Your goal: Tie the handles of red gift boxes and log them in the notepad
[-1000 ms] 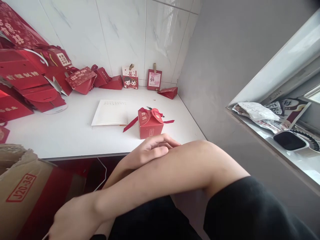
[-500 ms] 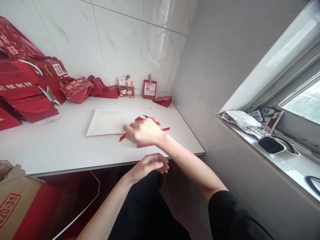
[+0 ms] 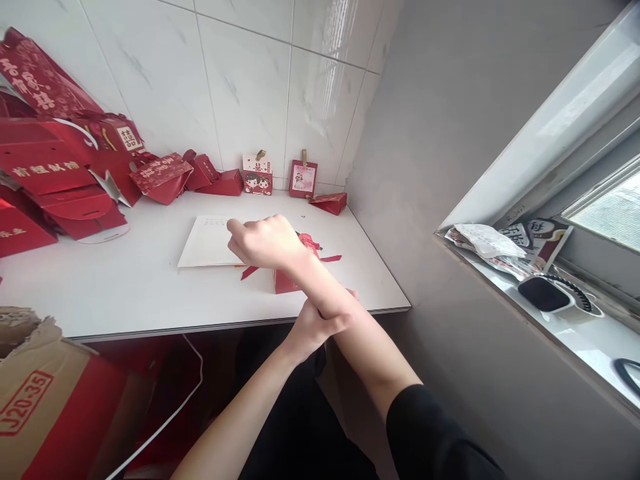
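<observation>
My left hand (image 3: 320, 327) is wrapped around my right forearm (image 3: 360, 330), just in front of the table edge. Raised over the notebook's right side, my right hand (image 3: 265, 243) is curled into a fist. Nothing sticks out of it, though its palm faces away. Partly behind my right wrist and forearm, a red gift box (image 3: 286, 281) stands near the front of the table with a red ribbon (image 3: 331, 258) spread to both sides. To the left of the box lies an open white notebook (image 3: 205, 247) with small handwriting near its top.
Along the tiled wall stand several red wedding boxes (image 3: 163, 177) and two small upright gift boxes, one with a cartoon couple (image 3: 257, 181). A torn cardboard carton (image 3: 60, 400) sits at lower left. On the right sill are crumpled packets (image 3: 493, 243) and a dark-faced device (image 3: 544, 293).
My left hand has moved up from below and taken hold of my right forearm. My right fist has shifted up and left, uncovering more of the red box. The view has turned slightly.
</observation>
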Demonstrator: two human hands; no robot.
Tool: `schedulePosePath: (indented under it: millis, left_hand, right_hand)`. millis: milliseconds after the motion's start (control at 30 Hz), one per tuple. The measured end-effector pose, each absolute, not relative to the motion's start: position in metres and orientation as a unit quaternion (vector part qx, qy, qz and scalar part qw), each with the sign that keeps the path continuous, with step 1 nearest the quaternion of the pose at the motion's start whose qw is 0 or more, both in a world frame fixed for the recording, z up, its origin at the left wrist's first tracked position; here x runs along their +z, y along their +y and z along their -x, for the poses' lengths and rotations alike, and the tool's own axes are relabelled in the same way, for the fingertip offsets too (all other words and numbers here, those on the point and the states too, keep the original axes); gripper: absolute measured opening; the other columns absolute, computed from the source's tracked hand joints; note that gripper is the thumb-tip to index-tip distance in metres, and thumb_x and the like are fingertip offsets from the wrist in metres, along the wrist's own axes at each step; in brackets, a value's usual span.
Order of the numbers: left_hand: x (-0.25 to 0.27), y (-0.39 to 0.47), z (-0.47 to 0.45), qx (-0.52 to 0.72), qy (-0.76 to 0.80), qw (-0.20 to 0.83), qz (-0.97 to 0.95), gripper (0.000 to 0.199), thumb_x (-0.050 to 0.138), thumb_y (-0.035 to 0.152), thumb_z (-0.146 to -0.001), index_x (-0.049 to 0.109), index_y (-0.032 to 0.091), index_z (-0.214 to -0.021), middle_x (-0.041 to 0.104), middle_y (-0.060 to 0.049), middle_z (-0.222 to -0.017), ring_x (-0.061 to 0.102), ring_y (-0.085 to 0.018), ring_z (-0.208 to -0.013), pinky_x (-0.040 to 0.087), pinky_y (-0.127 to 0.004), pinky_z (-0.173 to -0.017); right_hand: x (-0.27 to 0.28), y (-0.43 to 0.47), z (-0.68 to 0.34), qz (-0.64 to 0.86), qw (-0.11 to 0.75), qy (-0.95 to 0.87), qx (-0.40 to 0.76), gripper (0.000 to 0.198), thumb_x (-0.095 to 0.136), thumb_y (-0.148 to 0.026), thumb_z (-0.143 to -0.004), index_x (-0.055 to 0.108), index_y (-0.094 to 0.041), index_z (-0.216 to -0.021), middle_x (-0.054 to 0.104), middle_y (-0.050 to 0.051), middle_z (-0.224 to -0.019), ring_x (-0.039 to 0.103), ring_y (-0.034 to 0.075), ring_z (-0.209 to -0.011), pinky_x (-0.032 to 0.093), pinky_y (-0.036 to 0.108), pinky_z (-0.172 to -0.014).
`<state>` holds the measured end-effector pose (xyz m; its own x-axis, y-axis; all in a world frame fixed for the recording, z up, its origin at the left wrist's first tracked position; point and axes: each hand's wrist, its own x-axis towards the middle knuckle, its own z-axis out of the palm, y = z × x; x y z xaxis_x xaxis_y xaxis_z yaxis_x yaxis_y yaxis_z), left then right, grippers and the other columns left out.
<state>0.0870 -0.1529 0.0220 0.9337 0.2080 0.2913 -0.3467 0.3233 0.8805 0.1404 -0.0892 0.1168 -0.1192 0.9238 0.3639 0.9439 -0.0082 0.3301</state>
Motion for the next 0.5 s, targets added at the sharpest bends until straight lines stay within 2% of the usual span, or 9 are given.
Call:
schedulePosePath:
  millis: [200, 300, 400, 500]
  left_hand:
    - [0.036, -0.142, -0.092, 0.279, 0.037, 0.883, -0.376, 0.027, 0.061, 0.036, -0.074, 0.057, 0.019, -0.094, 0.061, -0.003, -0.088, 0.061, -0.02, -0.086, 0.049, -0.033, -0.076]
    - [0.047, -0.131, -0.095, 0.322, 0.068, 0.889, -0.318, 0.028, 0.053, 0.043, -0.077, 0.06, 0.018, -0.089, 0.061, -0.002, -0.084, 0.061, -0.016, -0.079, 0.048, -0.03, -0.076]
    - [0.05, -0.125, -0.09, 0.301, 0.06, 0.882, -0.357, 0.026, 0.053, 0.039, -0.079, 0.061, 0.018, -0.093, 0.063, -0.004, -0.091, 0.061, -0.019, -0.089, 0.047, -0.031, -0.08]
    - [0.045, -0.117, -0.077, 0.248, 0.057, 0.853, -0.455, 0.026, 0.055, 0.03, -0.078, 0.06, 0.017, -0.101, 0.063, -0.007, -0.101, 0.058, -0.024, -0.1, 0.045, -0.035, -0.085]
  right_hand:
    - [0.119, -0.088, -0.139, 0.713, 0.082, -0.654, -0.239, 0.022, 0.028, -0.017, -0.087, 0.05, -0.016, -0.087, 0.046, -0.003, -0.055, 0.039, 0.011, -0.046, 0.024, 0.023, -0.048]
    - [0.11, -0.089, -0.136, 0.709, 0.098, -0.657, -0.236, 0.02, 0.03, -0.018, -0.086, 0.05, -0.017, -0.086, 0.047, -0.003, -0.054, 0.038, 0.011, -0.045, 0.021, 0.023, -0.047]
    - [0.101, -0.097, -0.144, 0.712, 0.121, -0.645, -0.248, 0.021, 0.031, -0.019, -0.085, 0.052, -0.018, -0.083, 0.049, -0.003, -0.055, 0.037, 0.011, -0.045, 0.019, 0.023, -0.046]
    - [0.09, -0.117, -0.171, 0.735, 0.161, -0.601, -0.27, 0.025, 0.03, -0.021, -0.085, 0.054, -0.017, -0.081, 0.054, -0.001, -0.061, 0.043, 0.011, -0.051, 0.02, 0.024, -0.047]
